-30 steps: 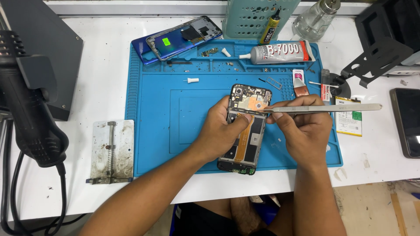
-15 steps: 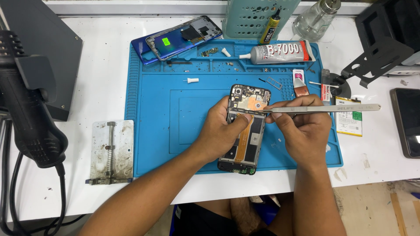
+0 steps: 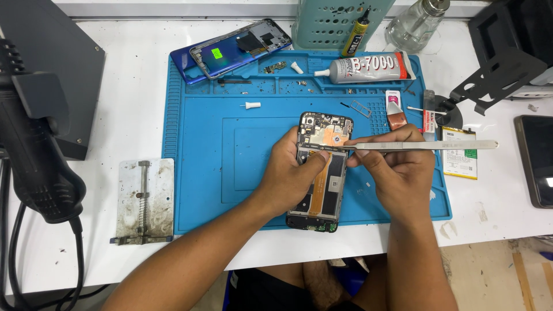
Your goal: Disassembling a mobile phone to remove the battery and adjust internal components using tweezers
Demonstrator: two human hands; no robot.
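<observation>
An opened phone (image 3: 322,173) with its back cover off lies on a blue work mat (image 3: 201,150), circuit board and copper patch exposed. My left hand (image 3: 291,173) rests on the phone's left side, thumb pressed on the middle of the board. My right hand (image 3: 397,173) grips long metal tweezers (image 3: 420,145) that lie nearly level, their tips touching the board beside my left thumb.
On the mat's far edge lie a glue tube (image 3: 368,68), a second blue phone frame (image 3: 236,49) and small parts. A metal holder plate (image 3: 144,201) sits left of the mat, a hot-air handle (image 3: 34,150) further left. A battery (image 3: 459,152) and dark phone (image 3: 536,161) lie right.
</observation>
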